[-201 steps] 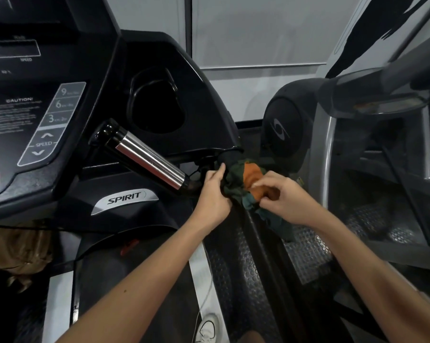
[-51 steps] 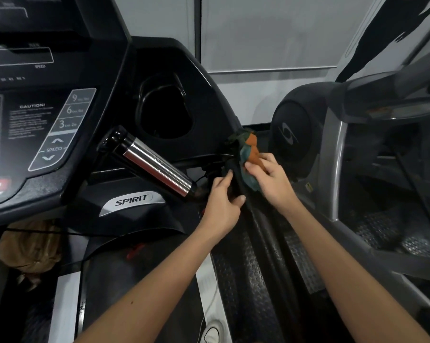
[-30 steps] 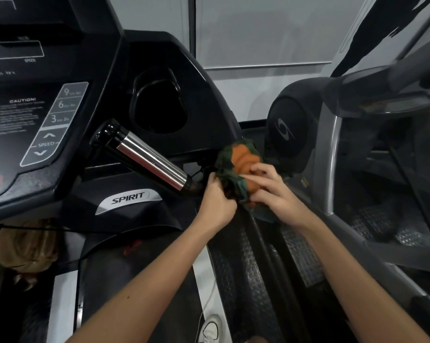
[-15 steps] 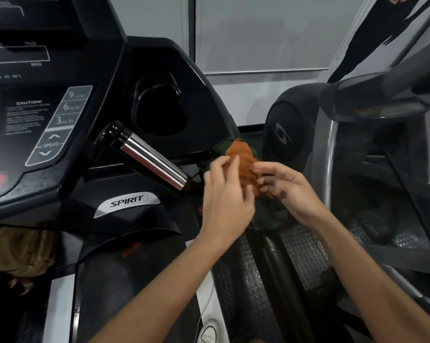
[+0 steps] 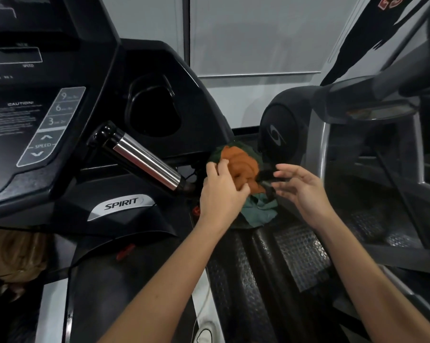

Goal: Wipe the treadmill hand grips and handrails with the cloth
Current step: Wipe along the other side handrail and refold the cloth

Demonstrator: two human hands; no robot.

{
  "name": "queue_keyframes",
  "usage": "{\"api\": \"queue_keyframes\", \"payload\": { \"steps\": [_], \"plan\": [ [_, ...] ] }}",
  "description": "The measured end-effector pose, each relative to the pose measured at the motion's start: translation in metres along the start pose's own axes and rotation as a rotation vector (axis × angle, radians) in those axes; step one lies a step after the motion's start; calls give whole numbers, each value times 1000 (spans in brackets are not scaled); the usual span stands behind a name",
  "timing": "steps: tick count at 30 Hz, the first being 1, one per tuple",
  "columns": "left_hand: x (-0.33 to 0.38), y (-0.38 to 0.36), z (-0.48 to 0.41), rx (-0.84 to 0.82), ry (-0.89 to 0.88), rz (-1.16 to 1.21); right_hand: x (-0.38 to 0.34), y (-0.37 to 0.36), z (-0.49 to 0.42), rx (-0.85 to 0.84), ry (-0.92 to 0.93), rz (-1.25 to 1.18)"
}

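Console (image 5: 36, 125) far left, not in play. Chrome handle (image 5: 144, 164) pokes out below it, slanting down to the right, bare, with no hand on it.

Left hand (image 5: 221, 191) next: grip clamped on the cloth (image 5: 241, 169), fingers curled into the orange folds and bunching them. Cloth is orange and green, wadded at the top end of the right handrail (image 5: 265, 258), just beside the base of the chrome handle. Its green part hangs down over the rail.

Right hand (image 5: 305, 191) is just beside the cloth. Grip apart, fingers spread and loose, holding nothing. Fingertips may brush a dark bit at the cloth's edge, but that spot is blurred, so can't tell. Second machine (image 5: 280, 134) sits behind and to the right, not involved.

Step in hand, as a judgement: regathering the cloth at the rail's top joint, with only the left hand holding it. Not a wiping stroke, since the cloth is a lump and not pressed flat along anything. Task looks partway at best. Chrome handle and the long run of rail toward the camera both sit uncovered.

Next move calls for a tidy wad with a flat face. Then wrap it round the rail or the chrome handle, press, and slide along the length. Free right hand could steady or take over.
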State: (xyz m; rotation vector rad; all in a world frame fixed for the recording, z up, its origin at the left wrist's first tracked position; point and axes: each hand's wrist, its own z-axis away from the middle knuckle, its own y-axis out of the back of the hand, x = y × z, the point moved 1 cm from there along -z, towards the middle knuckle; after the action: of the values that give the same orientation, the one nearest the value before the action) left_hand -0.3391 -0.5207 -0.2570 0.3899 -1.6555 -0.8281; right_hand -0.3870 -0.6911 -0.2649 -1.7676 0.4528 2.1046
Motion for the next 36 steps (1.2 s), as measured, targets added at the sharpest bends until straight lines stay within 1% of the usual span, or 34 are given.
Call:
{"api": "queue_keyframes", "payload": {
  "steps": [3,7,9,11,15,19,21,23,25,28,30,32,33,34,36],
  "plan": [
    [-3,2,19,25,-49,40,2,-11,-3,-12,-25,41],
    [5,-1,7,51,-173,-145,5,-32,-4,-34,-62,-3],
    [9,-1,-8,50,-148,-251,4,-40,-4,-33,-76,-38],
    [10,-1,-14,54,-96,-259,3,-44,-2,-44,-83,-46],
    [4,-4,-8,59,7,-178,4,-44,0,-33,-110,-19],
    [0,2,-9,-46,186,-31,10,-38,0,-69,-124,38],
    [-1,8,-13,-75,221,80,12,-40,-1,-71,-121,73],
    [-2,12,-17,-57,258,191,14,-41,-2,-71,-116,83],
    [-2,10,-14,-35,215,217,16,-42,-2,-71,-110,103],
    [4,5,-5,-7,51,132,18,-41,-1,-67,-88,177],
    [12,0,-7,-13,-21,-45,21,-39,1,-55,-87,169],
    [24,-4,-13,-41,-46,-259,23,-38,4,-21,-88,139],
    [30,-5,-15,-55,-46,-324,24,-38,6,-14,-78,132],
    [33,-6,-16,-63,-41,-354,24,-38,7,-16,-65,122],
    [30,-7,-18,-58,-30,-338,25,-38,8,-39,-57,82]
  ]
}}
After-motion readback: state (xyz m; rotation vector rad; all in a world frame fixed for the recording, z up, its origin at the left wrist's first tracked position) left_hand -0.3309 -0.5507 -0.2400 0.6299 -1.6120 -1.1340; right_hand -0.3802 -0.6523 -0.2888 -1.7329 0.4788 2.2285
